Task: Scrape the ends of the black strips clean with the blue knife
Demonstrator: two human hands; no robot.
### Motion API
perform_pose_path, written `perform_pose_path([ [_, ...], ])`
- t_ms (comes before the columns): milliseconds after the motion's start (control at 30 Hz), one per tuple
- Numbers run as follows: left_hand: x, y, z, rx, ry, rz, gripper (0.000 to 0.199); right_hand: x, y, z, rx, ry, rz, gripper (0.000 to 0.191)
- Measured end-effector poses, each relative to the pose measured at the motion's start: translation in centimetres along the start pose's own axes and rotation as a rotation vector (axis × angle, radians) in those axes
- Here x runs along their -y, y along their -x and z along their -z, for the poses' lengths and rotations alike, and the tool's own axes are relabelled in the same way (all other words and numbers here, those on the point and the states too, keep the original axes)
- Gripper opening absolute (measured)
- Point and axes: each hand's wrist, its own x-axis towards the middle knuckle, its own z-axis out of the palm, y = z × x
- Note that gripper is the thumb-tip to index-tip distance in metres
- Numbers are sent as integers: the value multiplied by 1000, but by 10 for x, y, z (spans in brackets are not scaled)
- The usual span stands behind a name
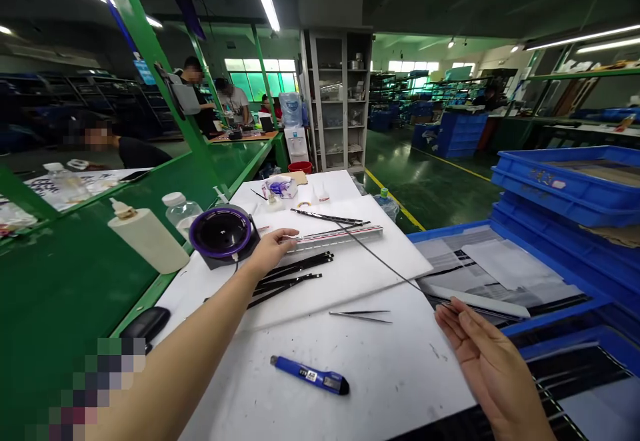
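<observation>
My left hand (pixel 273 251) reaches to the near-left end of a clear, ruler-like bar (pixel 345 236) with a red line along it. Its fingers are stretched out and slightly apart at the bar's end. At the right, my right hand (pixel 483 354) pinches one end of a thin dark strip (pixel 385 261), which slants up and left towards the bar. Black strips (pixel 295 268) lie beside my left wrist, and more black strips (pixel 330 217) lie beyond the bar. All rest on a white foam sheet (pixel 370 271). Tweezers (pixel 360 315) and a blue utility knife (pixel 310 374) lie nearer to me.
A round black device with a purple rim (pixel 220 234) stands left of my hand, near a white squeeze bottle (pixel 147 238) and a computer mouse (pixel 146 322). Blue trays (pixel 565 184) are stacked at the right. Several people are at benches farther back.
</observation>
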Motion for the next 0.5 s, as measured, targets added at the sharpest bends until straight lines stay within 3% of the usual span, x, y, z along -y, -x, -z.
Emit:
perform_pose_path([
  [133,-10,16,-1,50,-57,-62,26,-21,23,-22,-28,13,-33,33],
  [267,-48,79,-9,12,9,-128,43,-59,58,-47,12,34,-110,38],
  [300,-60,101,-11,19,86,-128,46,-69,68,-52,30,61,-120,39],
  [367,-84,144,-13,-46,668,-66,54,-88,90,-61,56,152,-116,43],
  [433,-105,179,-10,-241,977,-37,49,-102,112,-67,80,311,-59,45],
  [500,-120,202,-3,-450,1115,-44,40,-110,132,-70,109,509,91,42],
])
